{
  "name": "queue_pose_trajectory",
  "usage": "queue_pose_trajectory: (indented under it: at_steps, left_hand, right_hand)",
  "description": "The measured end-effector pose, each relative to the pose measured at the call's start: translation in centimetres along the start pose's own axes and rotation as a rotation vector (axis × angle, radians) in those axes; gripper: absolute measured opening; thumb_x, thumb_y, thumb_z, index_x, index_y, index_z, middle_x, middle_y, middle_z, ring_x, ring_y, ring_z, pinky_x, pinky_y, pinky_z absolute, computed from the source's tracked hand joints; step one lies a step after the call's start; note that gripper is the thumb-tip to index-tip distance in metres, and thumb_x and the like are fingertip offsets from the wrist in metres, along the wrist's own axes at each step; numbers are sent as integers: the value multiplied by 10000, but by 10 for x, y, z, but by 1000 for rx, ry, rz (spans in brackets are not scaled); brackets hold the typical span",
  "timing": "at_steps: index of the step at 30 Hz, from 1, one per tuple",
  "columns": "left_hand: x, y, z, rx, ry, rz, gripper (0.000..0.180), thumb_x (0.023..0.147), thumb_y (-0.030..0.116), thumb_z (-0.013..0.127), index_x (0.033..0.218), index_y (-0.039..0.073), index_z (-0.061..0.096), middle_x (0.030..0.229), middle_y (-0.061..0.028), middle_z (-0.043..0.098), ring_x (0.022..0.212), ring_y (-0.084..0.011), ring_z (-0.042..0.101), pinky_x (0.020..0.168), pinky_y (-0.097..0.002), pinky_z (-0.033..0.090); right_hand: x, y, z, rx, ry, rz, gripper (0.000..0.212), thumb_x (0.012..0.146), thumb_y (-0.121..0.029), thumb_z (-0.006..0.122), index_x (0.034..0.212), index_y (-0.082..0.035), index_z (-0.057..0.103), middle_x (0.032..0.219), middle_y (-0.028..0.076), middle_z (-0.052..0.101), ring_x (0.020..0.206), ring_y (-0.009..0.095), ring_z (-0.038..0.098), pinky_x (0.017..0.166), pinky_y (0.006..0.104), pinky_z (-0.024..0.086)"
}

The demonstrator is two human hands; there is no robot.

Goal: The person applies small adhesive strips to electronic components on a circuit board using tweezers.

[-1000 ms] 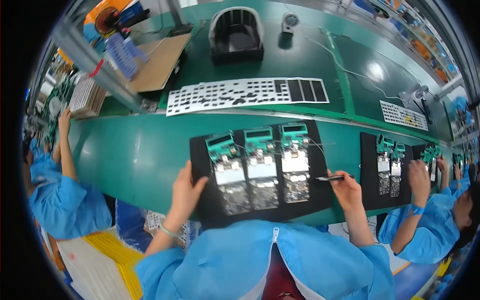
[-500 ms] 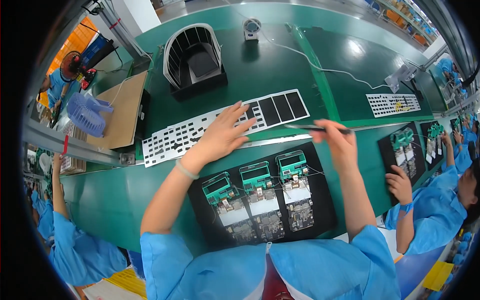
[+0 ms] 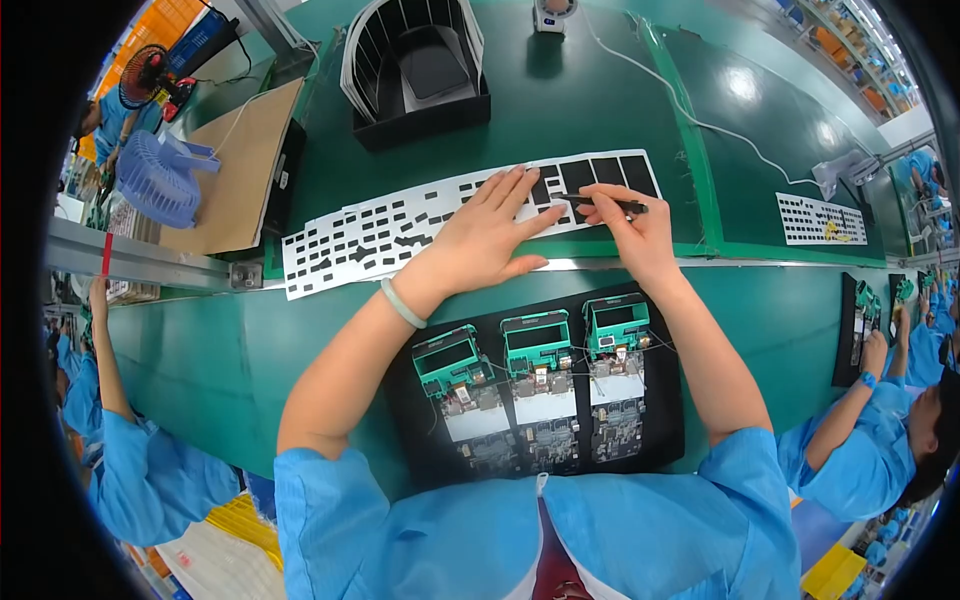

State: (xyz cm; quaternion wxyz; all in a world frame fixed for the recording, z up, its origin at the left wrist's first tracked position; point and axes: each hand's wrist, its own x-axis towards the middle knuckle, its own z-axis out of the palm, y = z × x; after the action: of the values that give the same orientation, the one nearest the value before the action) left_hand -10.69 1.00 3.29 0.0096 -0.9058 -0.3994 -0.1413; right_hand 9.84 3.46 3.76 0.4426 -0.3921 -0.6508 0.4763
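My left hand lies flat on a white sheet of black adhesive pads, its fingers stretched out and nothing held. The sheet carries rows of small black pieces and several larger black rectangles toward its right end. My right hand pinches dark, slender tweezers, whose tip touches or hovers just over the sheet beside my left fingertips. Nearer to me, three green frames wired to circuit boards lie in a row on a black mat. Whether the tweezers grip a pad is too small to tell.
Behind the sheet stands a black bin with a white rim. A small white fan trails a cable across the green table. At left are a lilac fan and a brown board. Co-workers sit on both sides; another pad sheet lies right.
My right hand has moved left and farther away, bringing the tweezers onto the sheet near my left hand. My left hand stays flat on the sheet. The whole view has shifted slightly.
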Motion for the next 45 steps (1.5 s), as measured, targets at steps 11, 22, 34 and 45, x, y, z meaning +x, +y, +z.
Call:
queue_pose_trajectory:
  at_steps: [11, 22, 34, 45]
  left_hand:
    - [-2, -4, -7, -97, 73, 3, 511, 789, 313, 519, 1255, 161, 374, 1331, -155, 274, 1248, -330, 207, 1018, -398, 206]
    - [-39, 105, -42, -180, 44, -114, 347, 627, -23, 550, 972, 2, 539, 1012, -122, 510, 1013, -302, 465, 835, -402, 379]
    - [-42, 125, -29, -113, 98, -137, 423, 588, -26, 556, 1010, -6, 542, 1002, -115, 504, 1005, -293, 464, 835, -411, 378]
    - [-26, 148, -14, 123, 117, -108, 440, 577, 23, 564, 1017, 4, 554, 900, -106, 487, 882, -251, 482, 802, -376, 396]
  right_hand:
    - [-138, -6, -51, 597, 199, 303, 250, 850, -174, 454, 898, 47, 559, 684, 132, 601, 626, 168, 574, 745, 336, 441]
    - [-155, 11, -49, 641, 227, 210, 260, 852, -167, 455, 907, 65, 557, 715, 152, 610, 616, 156, 565, 956, 404, 322]
    - [-154, 7, -49, 581, 216, 207, 221, 859, -157, 444, 894, 42, 536, 687, 140, 601, 592, 159, 565, 980, 448, 292]
    - [-149, 0, -45, 522, 264, 270, 244, 853, -160, 449, 901, 64, 533, 687, 154, 604, 592, 163, 567, 964, 431, 319]
